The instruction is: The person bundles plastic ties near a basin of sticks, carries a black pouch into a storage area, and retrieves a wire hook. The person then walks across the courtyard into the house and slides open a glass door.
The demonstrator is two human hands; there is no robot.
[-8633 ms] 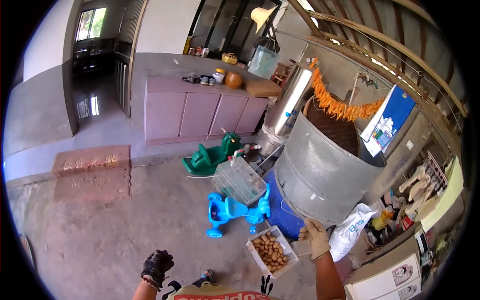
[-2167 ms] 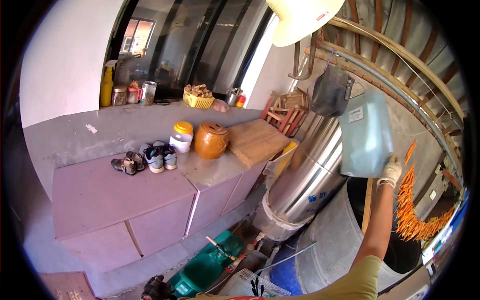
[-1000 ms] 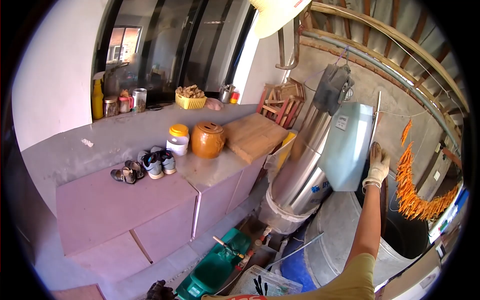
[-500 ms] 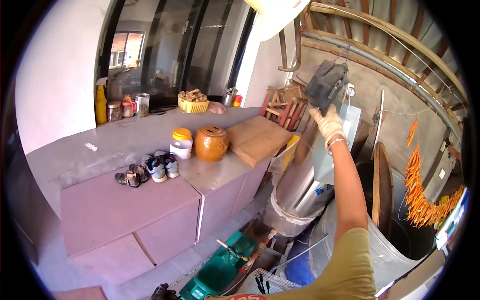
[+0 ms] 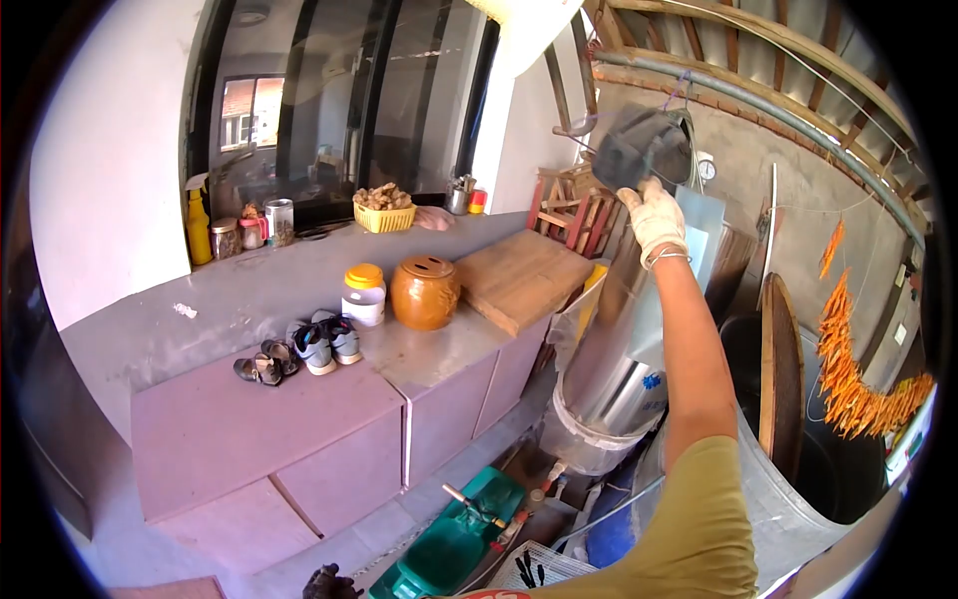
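My right hand [image 5: 658,222], in a pale glove, is raised with its fingertips at the lower edge of a dark hanging bag [image 5: 639,145]; whether it grips the bag is hard to see. Behind the hand hangs a light blue translucent bag [image 5: 702,235], in front of a shiny metal cylinder [image 5: 624,369]. My left hand [image 5: 331,583], in a dark glove, shows only partly at the bottom edge, near a green ride-on toy [image 5: 449,544]. Its fingers look curled, but what they hold, if anything, is hidden.
Shoes [image 5: 324,341], a yellow-lidded jar [image 5: 364,296], a brown pot [image 5: 425,293] and a wooden board [image 5: 524,278] rest on the pink cabinet [image 5: 269,419]. A large metal drum [image 5: 763,519] stands at right. Orange strings [image 5: 863,359] hang beyond it. A pale hat [image 5: 524,30] hangs above.
My right hand has moved from the light blue bag's right side up and left to the dark bag, which has tilted. Earlier the view showed the floor, a blue tricycle and a potato basket.
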